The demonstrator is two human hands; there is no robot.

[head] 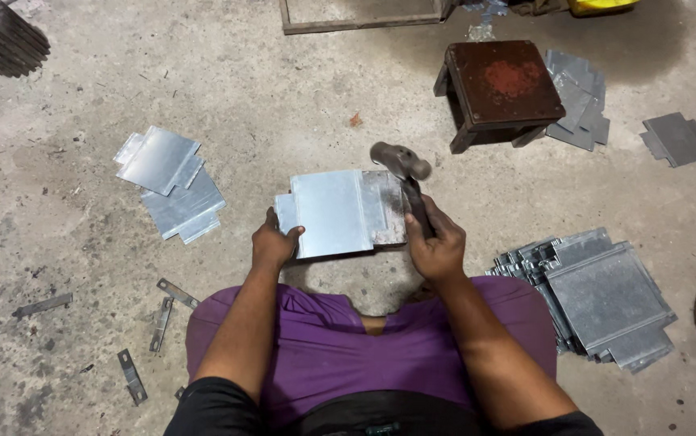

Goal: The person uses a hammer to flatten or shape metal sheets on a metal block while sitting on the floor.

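Observation:
A notched sheet-metal plate lies on a dark metal block on the concrete floor, right in front of my knees. My left hand grips the plate's near left corner, thumb on top. My right hand is closed around the handle of a hammer, whose blurred head hangs just above the plate's right edge. My purple-clad legs fill the bottom of the view.
A stack of several cut plates lies at my right. A few plates lie at the left. A rusty small stool stands at the back with more plates behind it. Metal strips scatter at lower left; a gear sits top left.

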